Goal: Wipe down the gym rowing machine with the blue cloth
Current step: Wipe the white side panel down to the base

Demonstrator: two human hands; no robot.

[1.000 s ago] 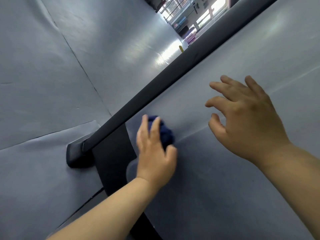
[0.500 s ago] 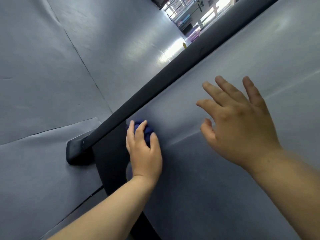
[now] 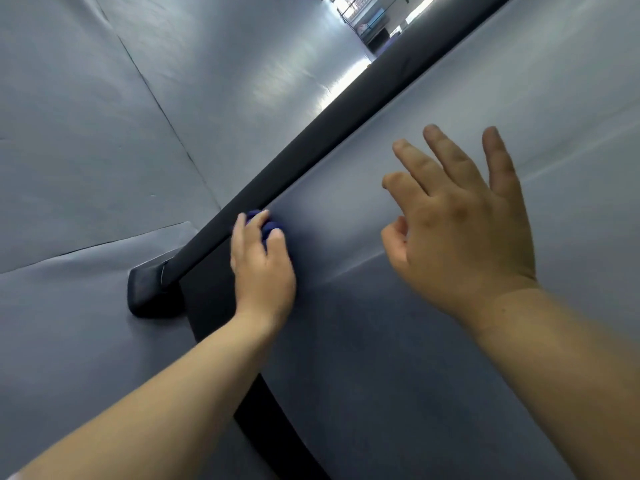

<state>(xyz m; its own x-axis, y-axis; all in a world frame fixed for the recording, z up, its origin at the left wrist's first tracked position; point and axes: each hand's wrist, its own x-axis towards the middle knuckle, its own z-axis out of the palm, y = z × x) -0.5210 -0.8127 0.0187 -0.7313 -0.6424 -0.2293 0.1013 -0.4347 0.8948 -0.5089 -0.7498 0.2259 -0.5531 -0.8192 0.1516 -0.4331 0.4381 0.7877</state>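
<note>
Grey floor matting (image 3: 86, 150), dark seams (image 3: 157, 105) between sheets, bright far room end (image 3: 377, 22)

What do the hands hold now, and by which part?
The left hand grips the bunched blue cloth, fingers curled over it, at the black rail. The right hand holds nothing.

The left arm reaches forward from the lower left, its hand (image 3: 263, 268) palm-down, fingers curled over a cloth (image 3: 267, 231). The right hand (image 3: 460, 230) hangs raised beside it, fingers spread and loose, thumb tucked inward.
</note>
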